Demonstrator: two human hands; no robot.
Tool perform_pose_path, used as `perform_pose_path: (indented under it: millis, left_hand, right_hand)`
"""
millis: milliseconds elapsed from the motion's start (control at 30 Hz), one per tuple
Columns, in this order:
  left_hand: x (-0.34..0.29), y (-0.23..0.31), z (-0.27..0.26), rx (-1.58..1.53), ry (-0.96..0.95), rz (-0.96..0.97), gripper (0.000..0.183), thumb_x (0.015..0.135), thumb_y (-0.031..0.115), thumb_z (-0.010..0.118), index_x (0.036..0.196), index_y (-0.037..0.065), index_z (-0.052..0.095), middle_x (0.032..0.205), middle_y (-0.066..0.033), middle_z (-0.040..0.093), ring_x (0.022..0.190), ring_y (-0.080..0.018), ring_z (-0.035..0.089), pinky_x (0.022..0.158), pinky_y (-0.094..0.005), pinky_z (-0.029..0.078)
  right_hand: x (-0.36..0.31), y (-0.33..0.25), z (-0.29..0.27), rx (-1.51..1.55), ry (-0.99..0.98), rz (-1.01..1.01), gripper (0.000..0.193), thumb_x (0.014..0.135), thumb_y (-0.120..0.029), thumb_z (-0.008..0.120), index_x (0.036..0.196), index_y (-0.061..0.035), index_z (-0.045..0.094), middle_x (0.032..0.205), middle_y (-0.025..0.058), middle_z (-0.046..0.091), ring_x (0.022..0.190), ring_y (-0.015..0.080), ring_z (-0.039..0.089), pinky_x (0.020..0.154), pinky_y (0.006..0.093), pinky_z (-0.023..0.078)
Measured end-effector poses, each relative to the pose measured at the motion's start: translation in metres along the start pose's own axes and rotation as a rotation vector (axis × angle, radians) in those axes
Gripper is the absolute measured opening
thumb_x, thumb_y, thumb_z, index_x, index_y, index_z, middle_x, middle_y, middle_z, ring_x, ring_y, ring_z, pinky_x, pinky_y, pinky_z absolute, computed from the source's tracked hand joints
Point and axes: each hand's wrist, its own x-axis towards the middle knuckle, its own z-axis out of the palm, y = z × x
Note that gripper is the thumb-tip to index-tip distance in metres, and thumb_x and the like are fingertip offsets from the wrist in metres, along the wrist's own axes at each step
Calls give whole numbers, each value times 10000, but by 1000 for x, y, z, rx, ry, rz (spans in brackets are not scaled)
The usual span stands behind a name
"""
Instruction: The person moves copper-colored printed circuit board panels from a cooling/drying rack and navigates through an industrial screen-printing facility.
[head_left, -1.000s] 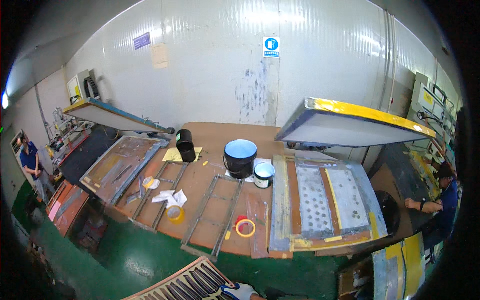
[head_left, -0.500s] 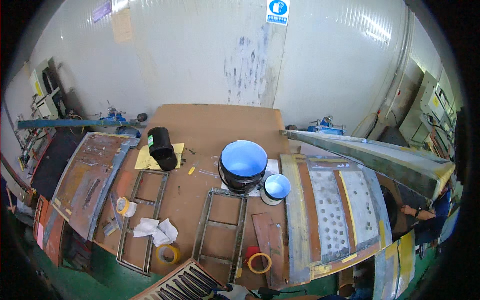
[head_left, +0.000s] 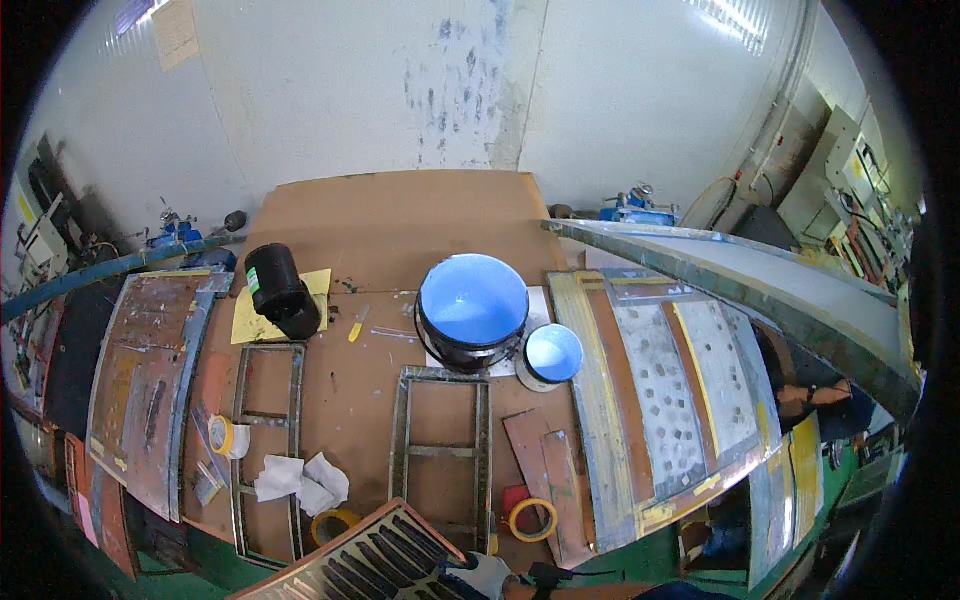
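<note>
A panel (head_left: 375,555) with a reddish-brown rim and rows of dark, slot-like strips slants up from the lower edge, tilted, over the front of the table. My right hand (head_left: 482,579), in a light grey glove, is closed at the panel's right corner. Its fingers lie over that edge and are partly cut off by the lower edge. Beside the wrist is a small black device (head_left: 548,574) with a thin cable. My left hand is out of view. Close to the panel lie a yellow tape roll (head_left: 334,524), partly covered by it, and another yellow tape roll (head_left: 533,520).
On the brown table (head_left: 400,215) stand a large black bucket (head_left: 470,352) lined light blue, a smaller pot (head_left: 548,372), and a black container (head_left: 275,285). Two metal frames (head_left: 441,451), white wipes (head_left: 300,482) and a curved spotted panel (head_left: 660,400) lie around. A person's arm (head_left: 808,397) shows at right.
The view has tipped downward and shifted, so the wall shows less. The slotted panel and my right hand appear slightly higher and more to the right. The bucket and pots stay put.
</note>
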Motion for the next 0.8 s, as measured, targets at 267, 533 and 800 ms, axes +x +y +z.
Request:
perform_pose_path:
  millis: [267, 533, 800]
  left_hand:
    - [51, -6, -26, 3, -107, -11, 497, 936, 496, 515, 720, 49, 542, 597, -60, 459, 561, -205, 408, 577, -427, 410]
    - [176, -75, -187, -1258, -871, -939, 320, 975, 355, 485, 733, 154, 539, 646, 33, 460, 573, -117, 416, 569, -334, 402]
    - [206, -68, -337, -442, 121, -230, 403, 944, 414, 548, 662, 126, 543, 543, 20, 469, 446, -122, 466, 431, -292, 362]
  right_hand:
    - [-19, 12, -7, -409, -420, -240, 559, 792, -568, 656, 1080, -89, 665, 927, 95, 694, 850, 191, 643, 776, 313, 488]
    - [-82, 107, 110, -570, -307, -495, 410, 833, -373, 673, 1079, -46, 656, 1009, 156, 678, 953, 234, 635, 839, 349, 495]
    - [-197, 120, 288, -211, -701, -468, 169, 905, -165, 635, 989, -19, 653, 830, 6, 637, 707, 85, 565, 628, 251, 473]
